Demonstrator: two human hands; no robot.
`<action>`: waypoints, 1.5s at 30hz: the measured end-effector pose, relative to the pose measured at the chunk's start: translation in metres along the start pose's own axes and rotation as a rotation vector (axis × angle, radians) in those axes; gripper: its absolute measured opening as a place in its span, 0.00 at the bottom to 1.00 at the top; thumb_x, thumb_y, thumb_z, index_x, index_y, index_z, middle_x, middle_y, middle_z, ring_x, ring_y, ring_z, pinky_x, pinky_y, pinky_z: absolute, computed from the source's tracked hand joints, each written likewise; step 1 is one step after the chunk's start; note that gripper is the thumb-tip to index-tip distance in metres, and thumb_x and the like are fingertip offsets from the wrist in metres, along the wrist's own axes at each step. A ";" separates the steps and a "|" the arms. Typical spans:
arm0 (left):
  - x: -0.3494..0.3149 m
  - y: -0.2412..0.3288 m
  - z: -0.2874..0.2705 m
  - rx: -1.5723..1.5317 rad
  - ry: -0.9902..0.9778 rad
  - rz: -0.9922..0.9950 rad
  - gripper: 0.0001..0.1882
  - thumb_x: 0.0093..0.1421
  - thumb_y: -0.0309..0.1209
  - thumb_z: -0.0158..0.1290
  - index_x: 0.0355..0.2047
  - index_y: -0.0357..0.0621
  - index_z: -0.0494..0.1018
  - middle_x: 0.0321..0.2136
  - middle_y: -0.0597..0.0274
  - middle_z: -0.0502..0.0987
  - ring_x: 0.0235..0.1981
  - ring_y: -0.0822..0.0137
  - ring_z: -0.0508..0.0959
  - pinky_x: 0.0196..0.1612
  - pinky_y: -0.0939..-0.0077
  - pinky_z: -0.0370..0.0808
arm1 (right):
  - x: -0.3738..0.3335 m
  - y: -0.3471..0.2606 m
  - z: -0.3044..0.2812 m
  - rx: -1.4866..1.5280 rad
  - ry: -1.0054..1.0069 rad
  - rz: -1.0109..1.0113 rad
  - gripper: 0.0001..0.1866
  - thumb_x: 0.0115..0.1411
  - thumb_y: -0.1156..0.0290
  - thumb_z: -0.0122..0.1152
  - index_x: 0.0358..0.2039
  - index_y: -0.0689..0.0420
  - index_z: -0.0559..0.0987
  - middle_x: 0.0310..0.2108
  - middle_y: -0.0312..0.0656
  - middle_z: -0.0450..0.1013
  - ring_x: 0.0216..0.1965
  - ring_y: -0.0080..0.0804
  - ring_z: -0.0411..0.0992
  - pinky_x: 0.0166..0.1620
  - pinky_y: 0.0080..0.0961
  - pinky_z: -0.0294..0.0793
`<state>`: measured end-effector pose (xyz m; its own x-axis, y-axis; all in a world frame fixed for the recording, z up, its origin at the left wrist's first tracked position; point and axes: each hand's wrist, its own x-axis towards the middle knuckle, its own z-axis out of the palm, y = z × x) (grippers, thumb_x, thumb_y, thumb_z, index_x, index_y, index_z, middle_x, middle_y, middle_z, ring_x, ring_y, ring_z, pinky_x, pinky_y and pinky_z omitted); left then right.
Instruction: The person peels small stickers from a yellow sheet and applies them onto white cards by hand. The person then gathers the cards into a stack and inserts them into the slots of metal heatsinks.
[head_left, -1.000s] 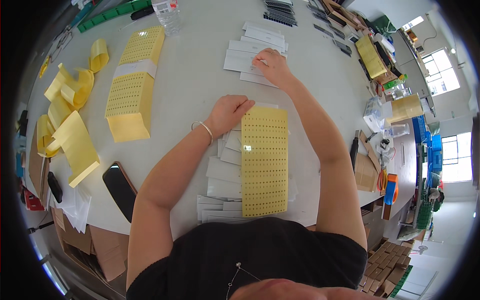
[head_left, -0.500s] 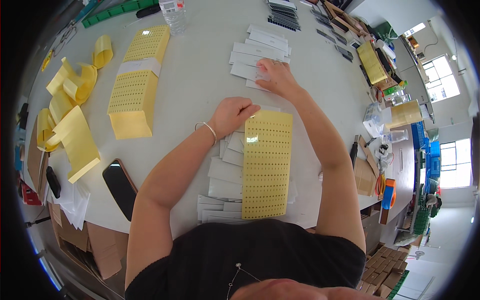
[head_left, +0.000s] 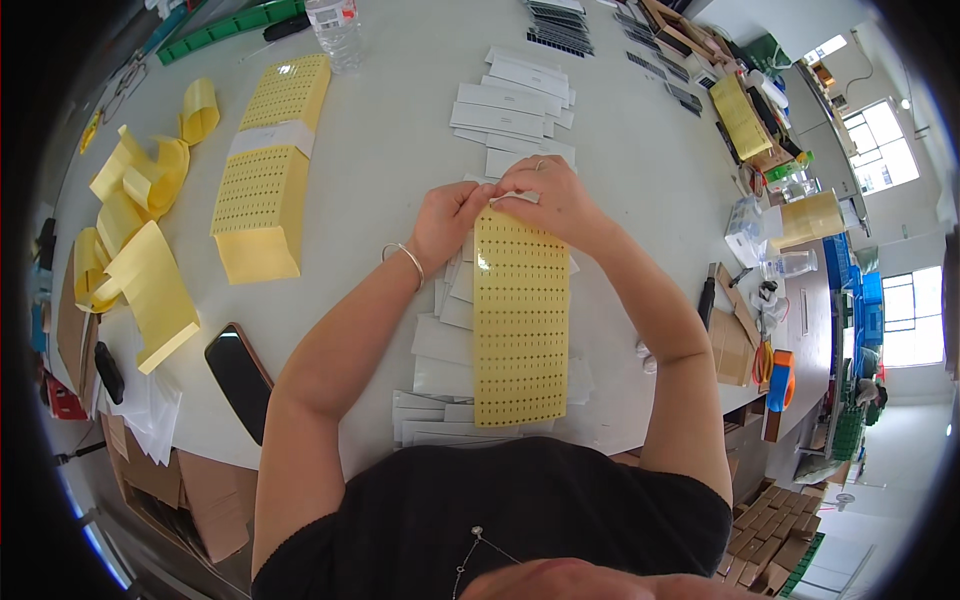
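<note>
A long yellow sheet printed with rows of small dark marks lies in front of me, on top of overlapping white cards. At its upper left corner my left hand pinches the edge between thumb and curled fingers. My right hand is closed at the sheet's top edge, close beside the left fingertips. Between its fingers shows the curved edge of a white card; the rest of it is hidden by the hand. Beyond my hands lies a row of overlapping white cards.
Left of my hands stands a thick stack of yellow sheets with a white band. Further left are curled yellow strips and a black phone. A water bottle stands at the back; dark flat pieces lie at the far side.
My right hand has come back from the white card row to the sheet's top edge, with a white piece in its fingers. My left hand stays at the corner, shifted slightly.
</note>
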<state>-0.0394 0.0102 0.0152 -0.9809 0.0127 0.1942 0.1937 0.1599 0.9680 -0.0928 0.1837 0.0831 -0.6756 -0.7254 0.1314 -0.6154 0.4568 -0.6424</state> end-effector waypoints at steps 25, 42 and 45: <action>0.001 0.003 -0.002 0.325 -0.148 0.088 0.21 0.62 0.40 0.50 0.18 0.36 0.66 0.16 0.50 0.69 0.19 0.51 0.67 0.25 0.62 0.65 | 0.004 0.089 -0.008 -0.395 0.144 0.120 0.06 0.56 0.70 0.60 0.35 0.55 0.76 0.37 0.39 0.73 0.43 0.41 0.69 0.51 0.40 0.62; 0.003 -0.006 -0.001 0.357 0.098 0.556 0.18 0.59 0.35 0.54 0.15 0.40 0.66 0.14 0.56 0.66 0.17 0.55 0.65 0.27 0.65 0.65 | -0.013 0.043 -0.025 0.144 -0.224 0.292 0.17 0.52 0.63 0.65 0.38 0.60 0.78 0.33 0.39 0.77 0.36 0.29 0.73 0.42 0.26 0.72; 0.002 -0.003 -0.001 0.339 0.061 0.422 0.18 0.58 0.31 0.54 0.15 0.38 0.64 0.14 0.56 0.65 0.20 0.55 0.64 0.33 0.65 0.65 | -0.012 0.022 -0.026 0.217 -0.092 0.230 0.13 0.53 0.65 0.64 0.36 0.58 0.79 0.28 0.37 0.76 0.35 0.27 0.73 0.42 0.26 0.71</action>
<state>-0.0423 0.0092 0.0130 -0.8146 0.0884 0.5733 0.5432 0.4629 0.7005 -0.1085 0.2162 0.0876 -0.7416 -0.6635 -0.0984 -0.3431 0.5013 -0.7943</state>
